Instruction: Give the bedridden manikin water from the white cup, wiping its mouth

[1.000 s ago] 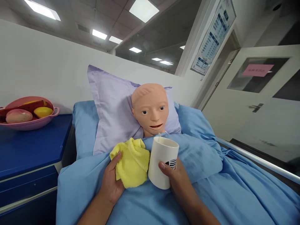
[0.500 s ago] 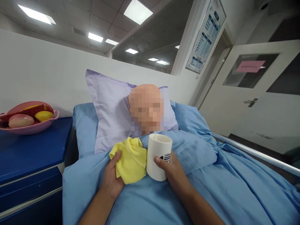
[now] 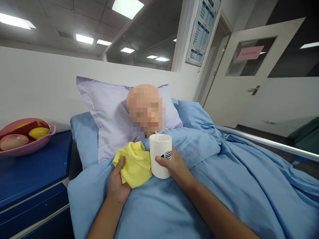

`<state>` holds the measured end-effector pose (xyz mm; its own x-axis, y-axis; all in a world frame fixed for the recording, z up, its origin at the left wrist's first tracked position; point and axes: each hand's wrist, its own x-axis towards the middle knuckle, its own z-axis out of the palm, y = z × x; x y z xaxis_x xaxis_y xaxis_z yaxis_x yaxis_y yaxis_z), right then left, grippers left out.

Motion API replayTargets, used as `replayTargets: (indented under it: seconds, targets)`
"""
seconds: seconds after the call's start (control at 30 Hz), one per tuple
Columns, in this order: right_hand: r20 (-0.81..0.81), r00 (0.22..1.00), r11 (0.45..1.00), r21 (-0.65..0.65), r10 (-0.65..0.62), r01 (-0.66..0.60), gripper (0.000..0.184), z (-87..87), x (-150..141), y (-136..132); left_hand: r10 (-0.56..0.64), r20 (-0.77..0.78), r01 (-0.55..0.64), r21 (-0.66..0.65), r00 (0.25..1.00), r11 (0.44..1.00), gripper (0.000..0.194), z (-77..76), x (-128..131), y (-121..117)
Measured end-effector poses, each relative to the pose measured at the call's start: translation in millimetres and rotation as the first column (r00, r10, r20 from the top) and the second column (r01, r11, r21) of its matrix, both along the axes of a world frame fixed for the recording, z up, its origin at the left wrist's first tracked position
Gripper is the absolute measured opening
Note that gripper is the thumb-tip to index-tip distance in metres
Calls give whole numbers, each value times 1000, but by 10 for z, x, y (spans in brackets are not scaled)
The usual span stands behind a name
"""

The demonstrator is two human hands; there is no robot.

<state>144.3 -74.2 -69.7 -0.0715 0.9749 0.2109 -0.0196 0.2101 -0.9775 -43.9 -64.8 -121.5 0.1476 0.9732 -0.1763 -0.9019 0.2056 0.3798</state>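
My left hand (image 3: 119,186) is closed on a small yellow towel (image 3: 136,166), thumb on top and the other fingers beneath the cloth. My right hand (image 3: 178,167) is wrapped round a white mug (image 3: 160,156) with a black striped print; the mug is upright, and what it holds is hidden. A thin pale stick or straw shows at its far rim. The towel's right edge meets the mug's left side in view. Just beyond the mug is a bald manikin head (image 3: 144,103), its face blurred, resting on a lilac pillow (image 3: 107,109).
Blue bedding (image 3: 224,186) spreads under my arms. On the left, a blue bedside cabinet (image 3: 37,172) bears a pink basin (image 3: 32,149) with several fruits. A metal bed rail (image 3: 269,142) runs along the right side. Behind it stands a white door (image 3: 224,99).
My view has turned somewhat to the right, so most of the scene sits further left. The mug is slightly higher and closer to the manikin's chin. Both hands keep their holds.
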Motion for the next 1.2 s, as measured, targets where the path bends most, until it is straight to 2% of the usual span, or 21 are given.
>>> replayTargets:
  seconds: [0.27,0.47,0.57,0.73,1.03,1.2]
  targets:
    - [-40,999,999,-12,-34,33,66,39,-57,-37,-34,14,33,51,999,998,34,-48,-19,0]
    - [-47,997,998,-18,-60,59,59,96,-81,-70,-52,20,51,61,998,997,32,-21,-11,-17]
    - [-61,995,997,-23,-79,77,55,115,-87,-83,-49,16,48,53,999,997,32,-5,-6,-30]
    - [-32,996,997,-9,-81,81,61,108,-87,-83,-34,-4,34,21,999,999,35,22,-4,-48]
    - [-34,995,995,-25,-96,95,56,114,-100,-102,-27,-51,27,8,998,1000,42,-18,-17,-37]
    - [-41,997,997,-17,-72,71,59,88,-96,-70,-54,-17,54,13,998,998,40,-11,-11,-40]
